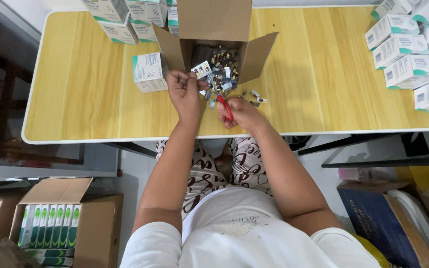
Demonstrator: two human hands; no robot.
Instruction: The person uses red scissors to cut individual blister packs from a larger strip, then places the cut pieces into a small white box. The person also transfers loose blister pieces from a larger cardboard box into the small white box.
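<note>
Brown cardboard makes up the open box (214,30) standing at the middle of the yellow table (75,89), its flaps spread wide; inside lies a dark heap of cut-up blister strips (223,59) holding capsules, some spilling toward the front edge. A few loose cut pieces (257,96) lie on the tabletop just right of the hands.

Small white cartons with green bands sit around it: one carton (148,73) stands just left of the box, a cluster (125,20) lies at the far left corner, and a bigger pile (413,54) fills the right end of the table. On the floor at lower left, another cardboard box (83,213) holds a row of upright white and green packs (50,226). A dark blue box (378,218) sits on the floor at lower right.

Left hand (184,92) is closed, pinching a small silver blister strip (202,68) with dark and yellow capsules, held up right in front of the open box. Right hand (242,113) is curled shut around red-handled scissors (226,106), whose blades point up toward the strip.
</note>
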